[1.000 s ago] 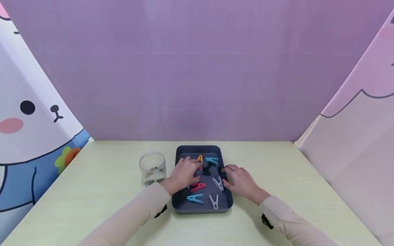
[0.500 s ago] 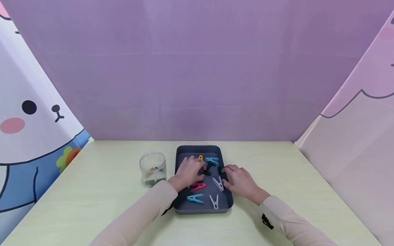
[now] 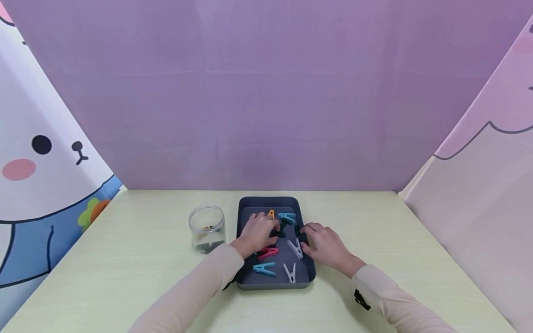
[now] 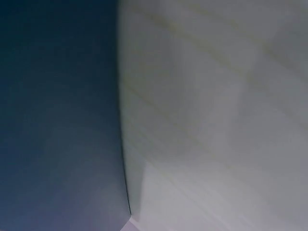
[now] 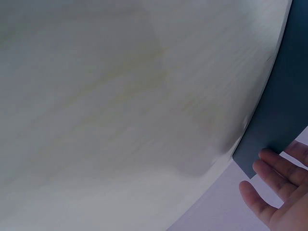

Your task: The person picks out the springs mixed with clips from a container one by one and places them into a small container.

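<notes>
We've got the left hand [image 3: 256, 233] in the grey tray [image 3: 268, 201] of clips [image 3: 261, 268], can't tell if it's pinching any, right hand [image 3: 326, 245] resting loosely against its side, pale table [image 3: 374, 226] underneath, purple backdrop [image 3: 266, 106] behind, cartoon panel [image 3: 37, 194] left

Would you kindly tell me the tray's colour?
The tray is dark grey, clearest in the head view.

Purple backdrop [image 3: 266, 101]: stands behind pale table [image 3: 374, 231]. Cartoon-printed panel [image 3: 58, 185]: white and blue, left. Pink-and-white panel [image 3: 479, 185]: dark wavy outline, right.
</notes>
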Available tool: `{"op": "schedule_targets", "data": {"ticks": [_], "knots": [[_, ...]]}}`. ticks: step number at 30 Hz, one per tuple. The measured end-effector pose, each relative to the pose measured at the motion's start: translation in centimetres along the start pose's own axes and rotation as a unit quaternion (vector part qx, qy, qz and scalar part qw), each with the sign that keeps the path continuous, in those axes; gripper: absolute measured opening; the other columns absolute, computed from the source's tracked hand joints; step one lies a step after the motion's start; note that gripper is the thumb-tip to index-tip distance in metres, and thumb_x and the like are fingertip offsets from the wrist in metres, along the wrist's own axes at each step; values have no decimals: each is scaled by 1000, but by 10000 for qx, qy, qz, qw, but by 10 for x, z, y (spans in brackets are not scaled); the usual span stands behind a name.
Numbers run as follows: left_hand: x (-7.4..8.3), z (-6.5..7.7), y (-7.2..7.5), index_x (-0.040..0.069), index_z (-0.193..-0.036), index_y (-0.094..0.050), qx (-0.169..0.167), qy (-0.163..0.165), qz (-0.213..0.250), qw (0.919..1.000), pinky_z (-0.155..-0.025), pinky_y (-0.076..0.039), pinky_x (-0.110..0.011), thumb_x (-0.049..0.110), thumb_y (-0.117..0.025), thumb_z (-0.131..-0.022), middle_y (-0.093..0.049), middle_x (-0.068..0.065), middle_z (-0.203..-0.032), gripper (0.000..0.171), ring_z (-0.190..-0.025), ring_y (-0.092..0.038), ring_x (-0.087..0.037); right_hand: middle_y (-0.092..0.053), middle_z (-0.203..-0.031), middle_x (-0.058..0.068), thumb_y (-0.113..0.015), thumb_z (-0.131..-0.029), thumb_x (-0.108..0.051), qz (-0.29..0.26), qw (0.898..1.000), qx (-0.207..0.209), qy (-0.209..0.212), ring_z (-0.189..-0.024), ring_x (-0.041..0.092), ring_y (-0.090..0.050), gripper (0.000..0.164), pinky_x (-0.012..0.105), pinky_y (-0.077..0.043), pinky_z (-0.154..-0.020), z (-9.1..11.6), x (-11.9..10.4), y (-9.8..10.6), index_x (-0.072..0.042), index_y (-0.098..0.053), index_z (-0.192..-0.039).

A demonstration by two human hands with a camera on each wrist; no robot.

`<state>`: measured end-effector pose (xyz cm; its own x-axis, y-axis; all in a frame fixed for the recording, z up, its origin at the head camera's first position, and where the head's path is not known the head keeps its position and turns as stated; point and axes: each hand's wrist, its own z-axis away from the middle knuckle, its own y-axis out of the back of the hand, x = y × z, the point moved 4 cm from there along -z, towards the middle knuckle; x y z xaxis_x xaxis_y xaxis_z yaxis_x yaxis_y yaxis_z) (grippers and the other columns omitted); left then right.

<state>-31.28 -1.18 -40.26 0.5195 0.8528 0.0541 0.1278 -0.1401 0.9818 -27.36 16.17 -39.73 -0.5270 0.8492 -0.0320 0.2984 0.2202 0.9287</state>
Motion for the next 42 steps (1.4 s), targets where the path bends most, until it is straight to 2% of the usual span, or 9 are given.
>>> {"op": "schedule_targets", "data": {"ticks": [8,21,28,42], "knots": [[1,2,0,24,-97,-66,0,-54,-24,10000,-79,-41,-37,35,-67,-80,-66,5,-101,19,-88,-54,-17,-62,-109,5,-65,-80,-29,-17,10000,11,4,-100,20,-59,30,40,-49,-77,1,1,0,-11,-63,-104],[1,0,-2,24,-97,-66,-1,-71,-15,10000,-80,-42,-37,35,-66,-81,-67,7,-96,19,-87,-54,-17,-62,-108,5,-65,-79,-29,11,10000,41,61,-98,20,-60,30,40,-50,-76,1,1,2,-11,-63,-103],[1,0,-2,24,-96,-66,-127,-6,110,9999,-79,-41,-36,33,-67,-81,-67,7,-95,18,-89,-55,-17,-62,-107,4,-65,-79,-28,-29,9999,87,82,-92,20,-60,30,39,-50,-75,1,1,1,-11,-63,-102],[-3,3,3,23,-93,-66,-67,-4,334,9994,-76,-40,-34,29,-68,-79,-66,7,-90,15,-87,-55,-16,-62,-108,5,-65,-79,-29,-49,10000,35,55,-92,21,-61,31,40,-50,-76,-1,2,-2,-10,-63,-103]]}}
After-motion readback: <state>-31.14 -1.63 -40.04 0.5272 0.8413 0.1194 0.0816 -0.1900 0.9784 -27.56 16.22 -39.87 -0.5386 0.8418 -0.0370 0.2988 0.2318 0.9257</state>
